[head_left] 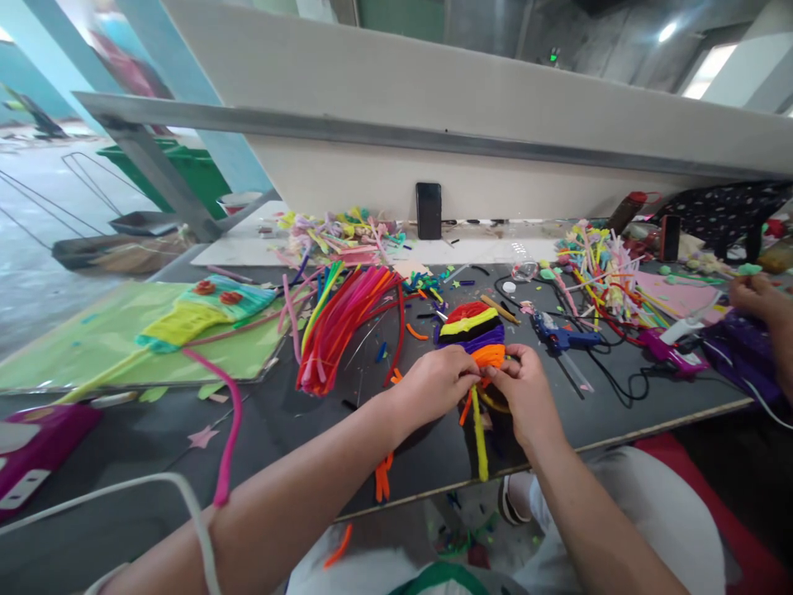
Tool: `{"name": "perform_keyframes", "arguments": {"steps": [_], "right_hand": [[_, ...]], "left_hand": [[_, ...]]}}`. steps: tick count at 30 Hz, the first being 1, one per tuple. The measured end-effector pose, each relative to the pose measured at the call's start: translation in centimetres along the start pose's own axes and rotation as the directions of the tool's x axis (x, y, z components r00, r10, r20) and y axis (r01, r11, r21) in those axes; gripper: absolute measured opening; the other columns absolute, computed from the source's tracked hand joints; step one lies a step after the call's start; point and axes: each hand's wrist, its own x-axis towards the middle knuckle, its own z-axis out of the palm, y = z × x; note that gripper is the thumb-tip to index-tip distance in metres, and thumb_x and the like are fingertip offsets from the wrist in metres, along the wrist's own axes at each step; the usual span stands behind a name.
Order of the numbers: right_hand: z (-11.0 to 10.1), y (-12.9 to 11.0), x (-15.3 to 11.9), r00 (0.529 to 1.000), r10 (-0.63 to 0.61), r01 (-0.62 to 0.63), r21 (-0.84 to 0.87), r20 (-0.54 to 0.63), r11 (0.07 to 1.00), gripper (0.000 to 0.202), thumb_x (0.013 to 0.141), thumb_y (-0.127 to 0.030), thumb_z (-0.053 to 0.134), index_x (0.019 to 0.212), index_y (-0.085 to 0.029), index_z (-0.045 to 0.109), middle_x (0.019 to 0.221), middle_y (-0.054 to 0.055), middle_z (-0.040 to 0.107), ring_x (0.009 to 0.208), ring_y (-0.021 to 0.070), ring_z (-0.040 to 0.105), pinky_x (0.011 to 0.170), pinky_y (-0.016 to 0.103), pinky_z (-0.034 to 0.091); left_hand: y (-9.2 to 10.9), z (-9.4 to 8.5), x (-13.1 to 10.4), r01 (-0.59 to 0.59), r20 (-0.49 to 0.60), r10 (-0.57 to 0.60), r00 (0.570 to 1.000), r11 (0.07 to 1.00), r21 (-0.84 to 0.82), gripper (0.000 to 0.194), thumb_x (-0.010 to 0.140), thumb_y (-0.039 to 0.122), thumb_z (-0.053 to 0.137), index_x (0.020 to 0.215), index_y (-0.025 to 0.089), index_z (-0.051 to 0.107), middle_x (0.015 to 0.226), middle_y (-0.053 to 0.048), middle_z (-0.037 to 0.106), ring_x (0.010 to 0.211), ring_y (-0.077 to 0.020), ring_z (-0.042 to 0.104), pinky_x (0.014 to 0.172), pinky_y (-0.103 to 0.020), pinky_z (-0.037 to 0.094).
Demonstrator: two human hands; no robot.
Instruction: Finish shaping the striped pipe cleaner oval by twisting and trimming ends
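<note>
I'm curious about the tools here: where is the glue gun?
In the head view, the glue gun lies on the table right of centre, beyond the right hand and left of the pink power strip.

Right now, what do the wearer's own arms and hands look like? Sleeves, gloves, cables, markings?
Left hand and right hand: bare, no gloves; no rings visible. Left forearm and right forearm: no sleeves on the parts in view, no clear markings. A smooth, curved white cable crosses the left forearm near the picture's bottom.
</note>
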Motion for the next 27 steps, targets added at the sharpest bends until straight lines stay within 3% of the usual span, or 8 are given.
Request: {"name": "perform_keyframes", "arguments": {"steps": [8,20,27], "right_hand": [[-0.14,-0.17,0.25,1.0,-0.009,0.01,-0.042,0.021,0.999,0.045,0.064,-0.028,0.071,0.102,-0.023,0.048,0.068,-0.002,0.067,0.059,0.0168,0.062,0.053,0.026,0.045],[-0.38,-0.33,0.51,0.997,-0.075,0.069,-0.246,-0.015,0.967,0.04,0.066,-0.024,0.066,0.103,-0.024,0.051,0.067,-0.002,0.067,0.058,0.0183,0.062,0.055,0.029,0.046],[-0.34,-0.15,0.45,0.985,-0.154,0.131,-0.246,-0.078,0.96,0.039,0.063,-0.022,0.069,0.099,-0.024,0.058,0.06,-0.004,0.064,0.051,0.0162,0.057,0.052,0.028,0.043]], "left_hand": [[0.23,0.16,-0.18,-0.026,0.025,0.024,0.999,0.997,0.069,0.02,0.084,0.023,0.047,0.087,0.019,0.066,0.087,-0.005,0.063,0.083,-0.0158,0.06,0.076,-0.026,0.046],[-0.14,0.72,-0.14,0.0,-0.006,0.0,1.0,1.0,0.02,0.016,0.081,0.021,0.049,0.081,0.02,0.065,0.082,-0.004,0.062,0.077,-0.0148,0.059,0.071,-0.024,0.046],[-0.23,0.82,-0.07,0.024,-0.007,-0.024,1.0,1.0,-0.005,0.015,0.079,0.02,0.051,0.08,0.02,0.066,0.083,-0.003,0.063,0.076,-0.0148,0.059,0.068,-0.024,0.046]]}}
